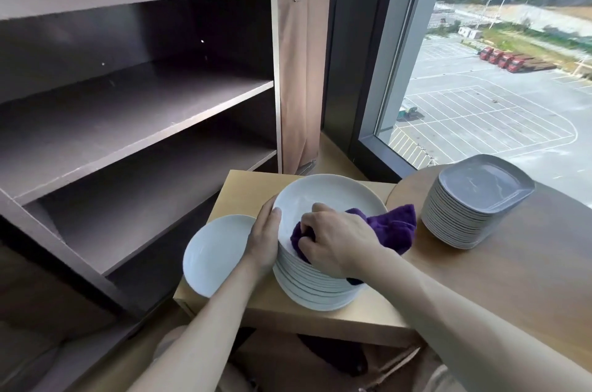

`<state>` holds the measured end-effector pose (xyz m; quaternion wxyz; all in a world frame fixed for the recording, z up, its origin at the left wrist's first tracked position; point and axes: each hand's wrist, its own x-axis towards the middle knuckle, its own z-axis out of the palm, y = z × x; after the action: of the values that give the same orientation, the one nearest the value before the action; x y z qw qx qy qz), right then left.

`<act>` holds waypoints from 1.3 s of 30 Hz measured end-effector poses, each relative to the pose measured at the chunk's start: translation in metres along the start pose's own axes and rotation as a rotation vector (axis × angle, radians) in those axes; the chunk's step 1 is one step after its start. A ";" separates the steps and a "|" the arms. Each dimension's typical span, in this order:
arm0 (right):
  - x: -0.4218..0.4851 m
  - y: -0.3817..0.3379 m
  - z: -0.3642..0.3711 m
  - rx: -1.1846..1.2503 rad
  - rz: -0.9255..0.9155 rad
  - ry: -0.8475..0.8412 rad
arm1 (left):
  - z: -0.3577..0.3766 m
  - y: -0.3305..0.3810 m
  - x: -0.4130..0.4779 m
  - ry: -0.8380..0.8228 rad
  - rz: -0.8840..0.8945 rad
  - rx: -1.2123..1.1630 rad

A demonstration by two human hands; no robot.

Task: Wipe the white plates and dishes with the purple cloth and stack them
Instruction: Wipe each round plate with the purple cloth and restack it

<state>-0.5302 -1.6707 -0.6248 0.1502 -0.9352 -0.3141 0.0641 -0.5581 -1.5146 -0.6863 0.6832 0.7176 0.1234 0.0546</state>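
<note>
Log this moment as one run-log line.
right hand grips purple cloth on top plate | left hand holds its rim | lone plate left of round stack

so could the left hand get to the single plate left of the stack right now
Probably yes: the single plate lies uncovered right beside the left hand, though that hand grips the rim of the stack and would have to let go.

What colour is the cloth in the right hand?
Purple; the cloth shows best in the head view, gripped by the right hand.

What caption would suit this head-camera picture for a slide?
Right hand presses a purple cloth on the top plate of the stack; left hand holds its rim.
</note>
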 end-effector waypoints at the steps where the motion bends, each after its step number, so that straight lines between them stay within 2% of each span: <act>1: -0.002 0.003 -0.001 -0.036 0.003 -0.004 | -0.001 0.000 0.001 0.004 0.010 -0.001; 3: -0.005 0.010 -0.004 -0.102 0.034 0.014 | 0.000 -0.002 0.004 0.010 0.015 0.008; 8: 0.004 0.039 -0.011 -0.244 0.248 0.148 | 0.002 -0.008 0.007 0.045 0.028 0.003; 13: 0.031 0.053 -0.007 -0.282 0.321 0.229 | 0.002 -0.011 0.009 0.042 0.046 -0.007; 20: 0.065 0.051 0.003 -0.348 0.152 0.275 | 0.001 -0.014 0.011 0.045 0.028 -0.030; 26: 0.075 0.006 0.014 -0.133 0.057 0.259 | 0.001 -0.012 0.008 0.034 0.040 -0.042; 34: 0.032 -0.021 0.012 0.083 0.075 0.072 | 0.000 0.001 -0.002 0.035 -0.023 0.045; 39: 0.002 -0.018 0.003 -0.066 0.100 0.066 | -0.005 0.010 0.000 -0.016 0.013 0.184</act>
<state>-0.5389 -1.6553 -0.6216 0.1263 -0.9558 -0.2639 0.0304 -0.5581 -1.5101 -0.6762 0.6149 0.7786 0.1178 0.0414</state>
